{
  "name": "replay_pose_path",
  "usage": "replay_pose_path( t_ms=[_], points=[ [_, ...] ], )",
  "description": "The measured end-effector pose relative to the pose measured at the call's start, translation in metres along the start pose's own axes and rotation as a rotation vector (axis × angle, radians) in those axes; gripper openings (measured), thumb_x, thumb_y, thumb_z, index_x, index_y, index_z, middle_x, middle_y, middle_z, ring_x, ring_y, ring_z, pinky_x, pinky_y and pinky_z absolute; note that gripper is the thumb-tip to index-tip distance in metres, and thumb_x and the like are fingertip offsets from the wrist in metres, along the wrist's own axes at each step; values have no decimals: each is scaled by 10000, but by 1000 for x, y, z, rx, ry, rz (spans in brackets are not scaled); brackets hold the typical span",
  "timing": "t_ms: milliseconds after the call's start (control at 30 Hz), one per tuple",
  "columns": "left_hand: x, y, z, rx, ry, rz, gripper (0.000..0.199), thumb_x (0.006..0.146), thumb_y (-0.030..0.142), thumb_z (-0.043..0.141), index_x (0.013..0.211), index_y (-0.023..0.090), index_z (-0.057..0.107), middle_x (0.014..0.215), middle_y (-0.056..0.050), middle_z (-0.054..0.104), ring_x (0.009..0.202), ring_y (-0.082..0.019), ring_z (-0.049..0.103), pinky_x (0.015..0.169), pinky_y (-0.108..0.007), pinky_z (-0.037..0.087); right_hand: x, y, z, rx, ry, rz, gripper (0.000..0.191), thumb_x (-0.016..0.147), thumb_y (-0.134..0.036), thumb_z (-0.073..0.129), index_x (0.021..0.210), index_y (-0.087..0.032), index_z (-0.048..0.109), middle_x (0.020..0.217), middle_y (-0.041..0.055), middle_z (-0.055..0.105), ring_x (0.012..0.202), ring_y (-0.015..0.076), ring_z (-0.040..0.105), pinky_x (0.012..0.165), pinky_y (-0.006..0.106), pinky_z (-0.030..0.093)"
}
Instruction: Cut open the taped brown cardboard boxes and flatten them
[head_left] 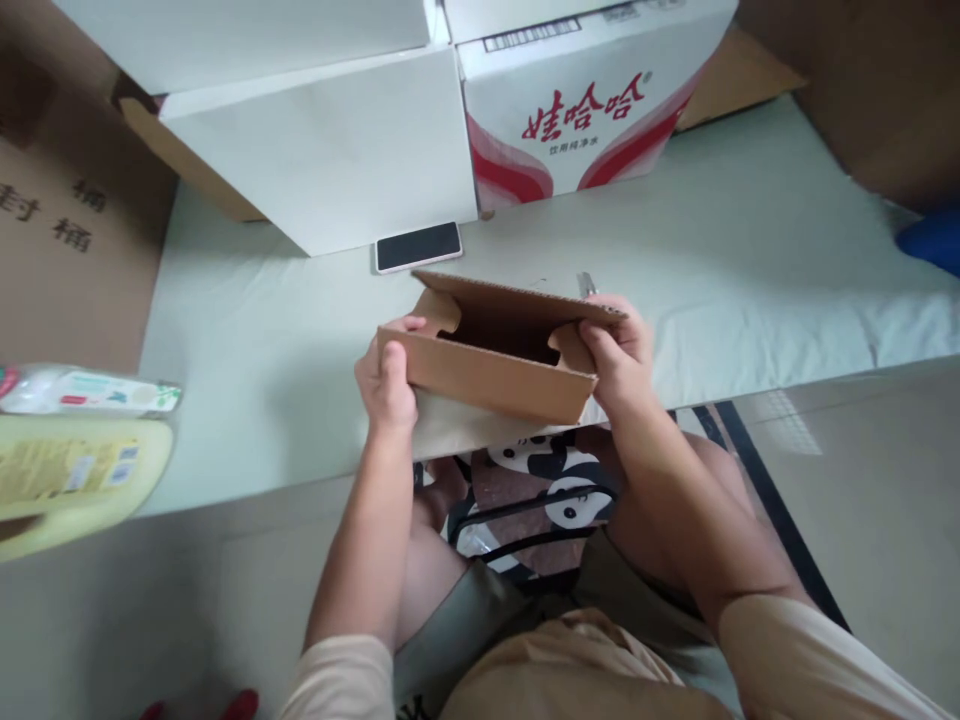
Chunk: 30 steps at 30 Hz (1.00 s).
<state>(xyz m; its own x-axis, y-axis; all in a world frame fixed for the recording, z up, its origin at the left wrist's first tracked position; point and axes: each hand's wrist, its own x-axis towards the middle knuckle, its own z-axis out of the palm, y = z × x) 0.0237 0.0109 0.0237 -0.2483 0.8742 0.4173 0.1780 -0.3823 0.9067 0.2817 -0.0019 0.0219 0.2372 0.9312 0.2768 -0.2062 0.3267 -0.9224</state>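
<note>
Phone [418, 247] near white box [330, 150], yellow container [90, 475] far left.

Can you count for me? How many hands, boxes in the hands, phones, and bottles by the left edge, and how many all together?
Hands: 2 (left hand, right hand)
Boxes in the hands: 1 (brown cardboard box)
Phones: 1 (black-screened phone)
Bottles by the left edge: 2 (clear bottle, yellow bottle)
Total: 6
</note>
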Motion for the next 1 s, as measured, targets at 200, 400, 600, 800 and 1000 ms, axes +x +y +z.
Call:
replay_pose_path(
  t_ms=[200, 400, 600, 800, 1000],
  points=[
    [-7, -11, 1, -60, 41, 105, 466, 886, 607, 686, 1197, 260, 692, 1195, -62, 753, 1131, -224, 723, 984, -360, 586, -8, -3, 5, -90, -20, -184, 190, 905, -466, 677, 918, -319, 796, 1023, 12, 780, 996, 222, 749, 937, 436, 605],
    [-2, -11, -11, 56, -74, 202, 422, 986, 506, 608, 1367, 330, 653, 1404, -50, 702, 1341, -244, 651, 1174, -424, 511, -12, -2, 5, -172, -31, -279, 357, 921, -431, 495, 859, -287, 816, 1009, 39, 777, 958, 252, 745, 900, 486, 583],
    [-1, -7, -19, 126, -131, 264, 333, 1017, 462, 573, 1292, 356, 730, 1400, -31, 711, 1315, -231, 670, 1170, -464, 535, -13, -7, 12, -293, 71, -257, 271, 746, -206, 491, 681, -285, 741, 894, 28, 758, 904, 246, 729, 825, 472, 574],
    [3, -4, -14, 76, -154, 266, 282, 1026, 405, 575, 1237, 361, 757, 1382, -24, 718, 1299, -213, 679, 1140, -446, 562, -14, -10, 16, -375, 79, -308, 257, 775, -255, 462, 667, -276, 694, 818, 47, 705, 904, 259, 692, 848, 494, 555],
    [-2, -7, -13, 88, -154, 306, 324, 1014, 464, 577, 1252, 320, 743, 1440, -68, 680, 1313, -249, 672, 1145, -480, 555, -17, -16, 13, -394, -75, -272, 273, 851, -444, 510, 803, -263, 709, 985, 56, 697, 1023, 286, 688, 960, 535, 538]
  ],
)
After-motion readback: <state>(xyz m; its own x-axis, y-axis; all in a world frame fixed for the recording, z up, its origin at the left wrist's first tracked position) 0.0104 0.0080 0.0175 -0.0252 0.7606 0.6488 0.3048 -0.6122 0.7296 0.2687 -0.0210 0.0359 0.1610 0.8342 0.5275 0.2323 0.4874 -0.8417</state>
